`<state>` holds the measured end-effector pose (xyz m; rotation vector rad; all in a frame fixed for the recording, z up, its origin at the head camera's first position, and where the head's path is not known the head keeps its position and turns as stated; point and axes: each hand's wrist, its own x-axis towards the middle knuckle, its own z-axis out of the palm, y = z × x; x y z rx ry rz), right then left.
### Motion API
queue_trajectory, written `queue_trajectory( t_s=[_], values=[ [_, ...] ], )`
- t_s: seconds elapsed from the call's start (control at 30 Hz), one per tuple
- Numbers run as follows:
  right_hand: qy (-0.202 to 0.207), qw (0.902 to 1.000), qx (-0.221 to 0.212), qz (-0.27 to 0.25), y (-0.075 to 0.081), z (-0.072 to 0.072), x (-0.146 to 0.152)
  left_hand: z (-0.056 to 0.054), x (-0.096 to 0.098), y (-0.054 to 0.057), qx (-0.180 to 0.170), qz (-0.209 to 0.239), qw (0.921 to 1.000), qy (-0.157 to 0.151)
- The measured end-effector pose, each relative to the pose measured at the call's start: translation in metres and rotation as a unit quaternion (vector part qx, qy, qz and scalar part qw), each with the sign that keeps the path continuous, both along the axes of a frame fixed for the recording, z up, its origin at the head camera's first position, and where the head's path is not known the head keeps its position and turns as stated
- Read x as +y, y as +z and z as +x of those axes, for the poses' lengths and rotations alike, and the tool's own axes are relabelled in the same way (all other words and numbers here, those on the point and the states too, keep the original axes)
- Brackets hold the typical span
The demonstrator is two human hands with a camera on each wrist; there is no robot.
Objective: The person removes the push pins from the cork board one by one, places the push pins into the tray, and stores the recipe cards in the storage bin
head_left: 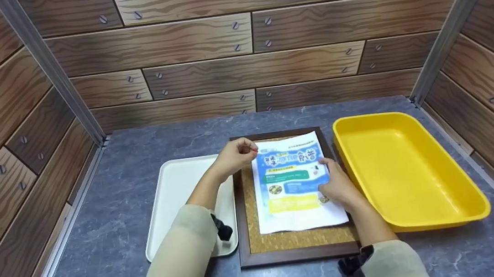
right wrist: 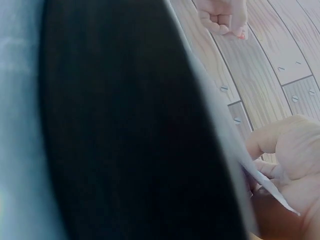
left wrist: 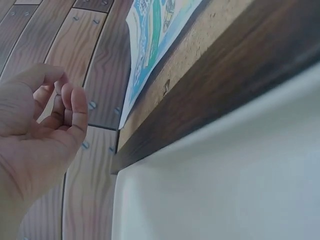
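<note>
A printed paper sheet (head_left: 295, 184) with blue, green and yellow blocks overlaps a cork board (head_left: 303, 240) in a dark wooden frame. My left hand (head_left: 236, 155) is at the sheet's upper left corner, its thumb and fingertips pinching a small red thing (right wrist: 242, 36) like a push pin. Its shape is mostly hidden by the fingers. Along the sheet's right edge, my right hand (head_left: 339, 184) grips the paper, with the thumb on the printed side. In the right wrist view that paper edge (right wrist: 272, 190) stands up between thumb and fingers.
Left of the board lies a white tray (head_left: 187, 181), partly under my left forearm. A yellow plastic bin (head_left: 408, 167) stands close to the board's right side. Wood-patterned walls (head_left: 199, 38) enclose the grey marbled table (head_left: 116, 244) at the back and sides.
</note>
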<state>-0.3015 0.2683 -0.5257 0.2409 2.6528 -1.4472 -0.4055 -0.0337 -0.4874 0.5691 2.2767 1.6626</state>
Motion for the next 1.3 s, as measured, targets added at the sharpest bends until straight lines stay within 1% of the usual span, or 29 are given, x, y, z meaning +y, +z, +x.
queue_trajectory(
  t_s=[0.17, 0.3, 0.4, 0.53, 0.7, 0.9, 1.0, 1.1, 1.17, 1.3],
  values=[
    [0.0, 1.0, -0.003, 0.002, 0.001, 0.0, 0.0, 0.008, -0.01, 0.0, 0.006, -0.003, 0.9999, 0.016],
    [-0.003, 0.9999, -0.013, 0.004, 0.001, 0.0, 0.0, 0.016, -0.02, -0.002, 0.016, -0.006, 0.999, 0.041],
    [-0.001, 0.9999, -0.013, 0.009, 0.002, -0.002, -0.001, 0.023, -0.029, -0.005, 0.014, -0.004, 0.9983, 0.056],
    [0.001, 0.9999, -0.012, 0.008, 0.001, -0.004, -0.002, 0.032, -0.043, -0.009, 0.001, -0.009, 0.9972, 0.074],
    [0.003, 0.9999, -0.011, 0.01, 0.0, -0.005, -0.003, 0.041, -0.06, -0.013, 0.004, -0.02, 0.9955, 0.092],
    [0.011, 0.9995, 0.013, 0.028, 0.001, -0.002, -0.002, 0.053, -0.08, -0.017, 0.012, -0.035, 0.9944, 0.099],
    [0.011, 0.9979, 0.028, 0.058, 0.004, -0.001, -0.003, 0.055, -0.088, -0.018, 0.028, -0.05, 0.9935, 0.099],
    [0.014, 0.9944, 0.04, 0.096, 0.01, 0.001, -0.006, 0.056, -0.097, -0.02, 0.047, -0.076, 0.9909, 0.1],
    [0.018, 0.9918, 0.047, 0.118, 0.016, 0.003, -0.007, 0.058, -0.104, -0.02, 0.059, -0.097, 0.9884, 0.1],
    [0.03, 0.9909, 0.058, 0.117, 0.029, 0.006, -0.007, 0.06, -0.115, -0.02, 0.069, -0.134, 0.9847, 0.087]
  ],
)
